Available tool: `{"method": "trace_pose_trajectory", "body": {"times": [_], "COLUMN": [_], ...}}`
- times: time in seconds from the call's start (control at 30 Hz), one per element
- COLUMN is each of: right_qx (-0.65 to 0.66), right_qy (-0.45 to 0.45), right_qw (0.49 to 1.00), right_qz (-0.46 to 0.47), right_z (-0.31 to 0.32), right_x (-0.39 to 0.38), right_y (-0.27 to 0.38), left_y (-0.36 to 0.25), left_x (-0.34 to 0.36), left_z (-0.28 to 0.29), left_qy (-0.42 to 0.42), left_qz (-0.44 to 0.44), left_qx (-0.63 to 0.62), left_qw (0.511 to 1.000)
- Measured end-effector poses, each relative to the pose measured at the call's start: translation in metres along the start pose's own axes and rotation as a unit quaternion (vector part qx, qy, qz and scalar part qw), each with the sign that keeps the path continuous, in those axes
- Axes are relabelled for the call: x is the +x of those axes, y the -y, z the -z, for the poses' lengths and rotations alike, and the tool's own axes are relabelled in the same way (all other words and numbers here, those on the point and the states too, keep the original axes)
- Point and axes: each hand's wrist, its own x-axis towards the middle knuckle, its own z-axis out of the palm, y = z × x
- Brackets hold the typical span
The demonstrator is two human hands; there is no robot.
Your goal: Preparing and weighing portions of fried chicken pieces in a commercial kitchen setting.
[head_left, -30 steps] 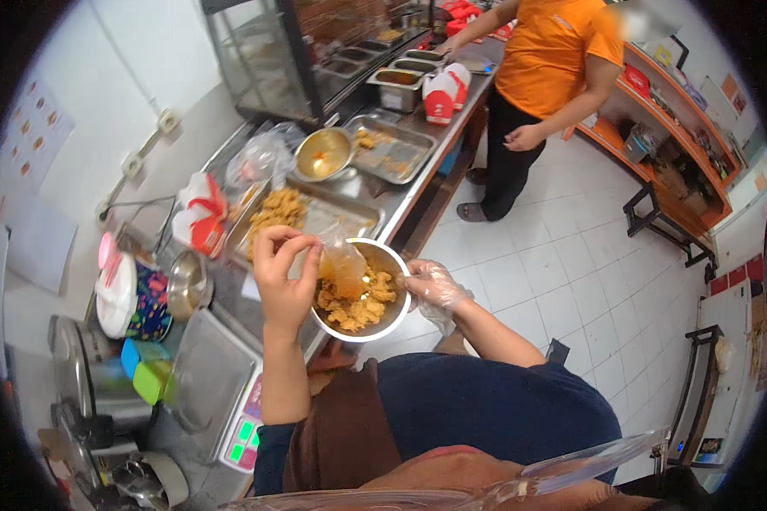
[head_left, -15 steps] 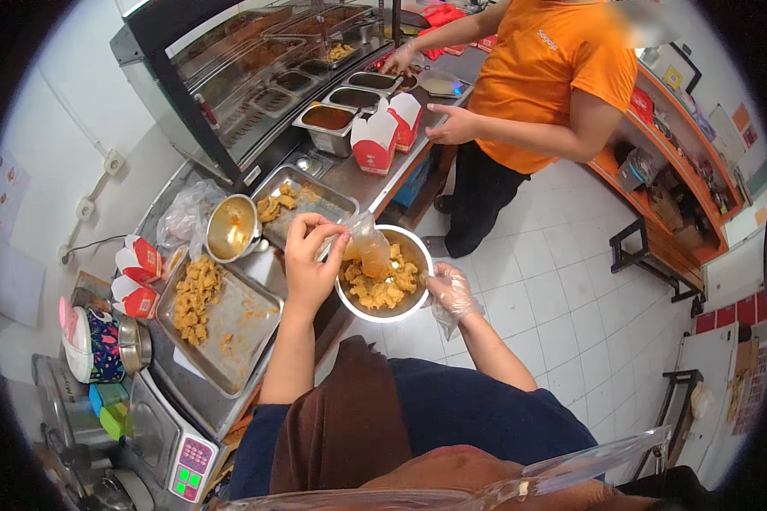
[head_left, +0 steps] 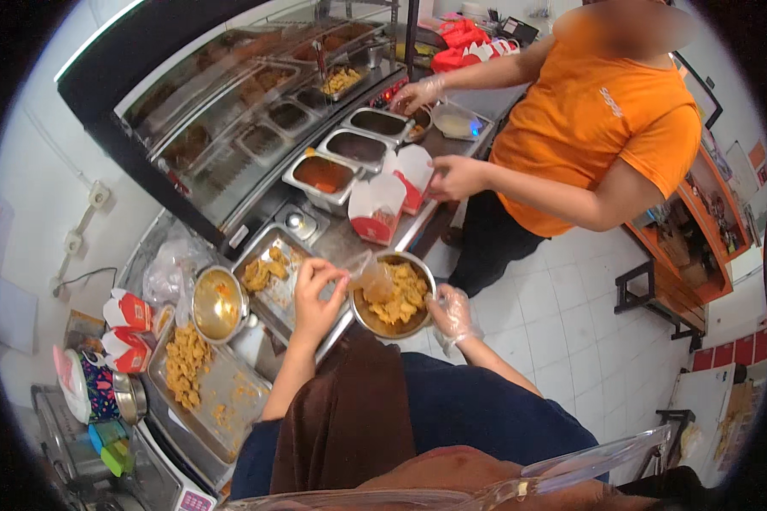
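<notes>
My left hand (head_left: 320, 294) is bare and pinches a clear plastic cup (head_left: 370, 273), which tilts over a metal bowl (head_left: 357, 318). Orange-tinted residue or sauce shows through the cup's wall. Golden-brown fried pieces (head_left: 400, 296) lie heaped inside the bowl. On the bowl's right rim, my right hand (head_left: 454, 317) keeps a grip, wearing a clear disposable glove. The bowl is held in front of my body, beside the counter edge. Left of my left hand is a metal tray (head_left: 291, 317) with a few fried pieces.
A larger tray (head_left: 239, 383) holds more fried pieces, near another metal bowl (head_left: 219, 305). Sauce pans (head_left: 324, 175) line the counter beneath a glass display case (head_left: 256, 111). Red-and-white boxes (head_left: 375, 213) stand ahead. A co-worker in an orange shirt (head_left: 588, 136) works at the far right.
The view has shifted, so the counter appears lower. The bowl has tipped slightly, and the pieces sit bunched toward its upper right. The co-worker's near hand has come to a box.
</notes>
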Motion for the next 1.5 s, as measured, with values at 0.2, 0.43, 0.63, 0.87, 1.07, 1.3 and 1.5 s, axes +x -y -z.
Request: {"method": "trace_pose_trajectory", "body": {"times": [0.2, 0.43, 0.63, 0.87, 1.07, 1.3, 1.5], "right_qx": [0.006, 0.028, 0.094, 0.146, 0.189, 0.309, 0.344], "right_qy": [0.019, 0.111, 0.192, 0.223, 0.259, 0.323, 0.391], "right_qw": [1.0, 0.991, 0.962, 0.955, 0.937, 0.86, 0.791], "right_qz": [-0.016, -0.072, -0.169, -0.128, -0.14, -0.246, -0.322], "right_z": [-0.013, -0.002, -0.004, -0.05, -0.061, -0.067, -0.073], "right_x": [0.012, 0.05, 0.088, 0.11, 0.116, 0.125, 0.119], "right_y": [-0.019, -0.013, -0.006, -0.058, -0.061, -0.045, -0.026], "left_y": [0.02, 0.019, 0.012, 0.01, 0.005, 0.003, 0.007], "left_x": [0.003, 0.008, 0.015, 0.017, 0.016, 0.024, 0.028], "left_z": [-0.004, -0.006, -0.009, -0.014, -0.015, -0.021, -0.02], "left_qy": [0.019, -0.012, -0.06, -0.101, -0.121, -0.12, -0.122], "left_qz": [0.024, 0.079, 0.118, 0.135, 0.154, 0.151, 0.11], "left_qx": [0.026, 0.072, 0.081, 0.153, 0.186, 0.219, 0.28], "left_qw": [0.999, 0.994, 0.988, 0.974, 0.963, 0.957, 0.946]}}
